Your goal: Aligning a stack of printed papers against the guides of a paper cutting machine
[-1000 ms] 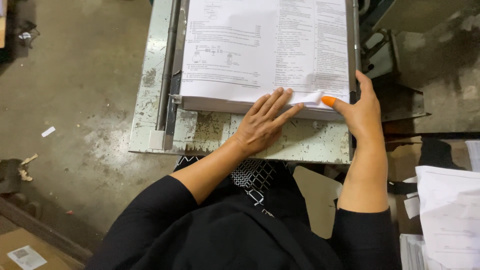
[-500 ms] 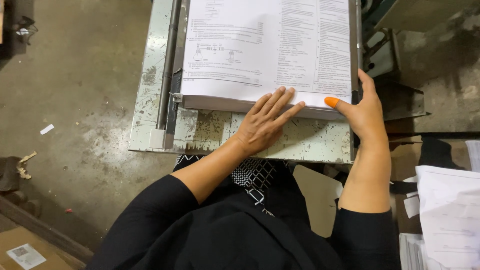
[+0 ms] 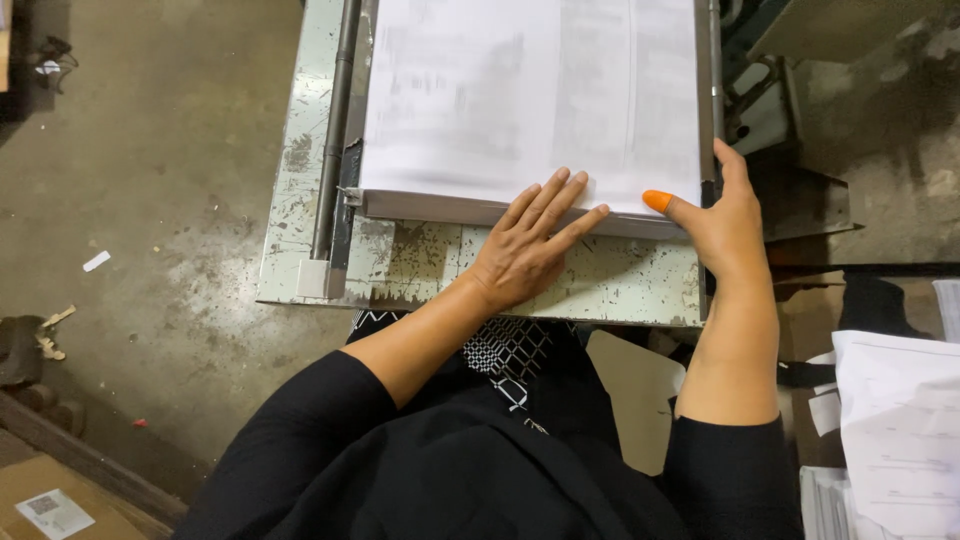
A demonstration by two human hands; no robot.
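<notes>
A thick stack of printed white sheets lies on a worn, paint-chipped metal machine table. My left hand rests flat, fingers spread, over the stack's near edge. My right hand sits at the stack's near right corner, its thumb in an orange rubber tip pressing on the top sheet and its fingers against the right side guide. Neither hand grips anything.
A metal rail and rod run along the table's left side. More printed sheets lie at the lower right. Concrete floor with paper scraps is on the left, a cardboard box at the bottom left.
The lifted corner of the top sheet under my right thumb has been laid flat. Both hands stay at the stack's near edge; the view has shifted slightly.
</notes>
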